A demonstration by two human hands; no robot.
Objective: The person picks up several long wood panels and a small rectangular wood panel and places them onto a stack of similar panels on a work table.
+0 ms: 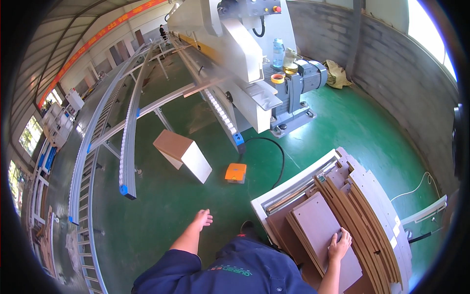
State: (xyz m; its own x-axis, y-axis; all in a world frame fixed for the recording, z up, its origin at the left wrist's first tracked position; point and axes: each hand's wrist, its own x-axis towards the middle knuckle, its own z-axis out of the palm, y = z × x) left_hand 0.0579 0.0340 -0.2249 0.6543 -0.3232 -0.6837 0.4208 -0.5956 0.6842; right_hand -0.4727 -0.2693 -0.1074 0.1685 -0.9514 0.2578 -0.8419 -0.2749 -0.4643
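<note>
My right hand (339, 245) lies at the right edge of the top board in a stack of pale, flat rectangular panels (317, 215), its fingers curled at that edge. Something small and dark shows between thumb and fingers, too small to name. The panel has small holes near its far corner. My left hand (203, 218) hangs over the green floor in front of my body with nothing in it, its fingers loosely bent and a little apart. The panel stack lies beside a taller pile of brown-edged boards (362, 210) to its right.
An orange foot pedal (236, 172) sits on the floor ahead, its black cable running behind. Left of it stands a folded brown-and-white board piece (182, 151). Roller rails (128, 147) extend to the left. A large white machine (249, 49) with a grey motor (312, 76) stands ahead.
</note>
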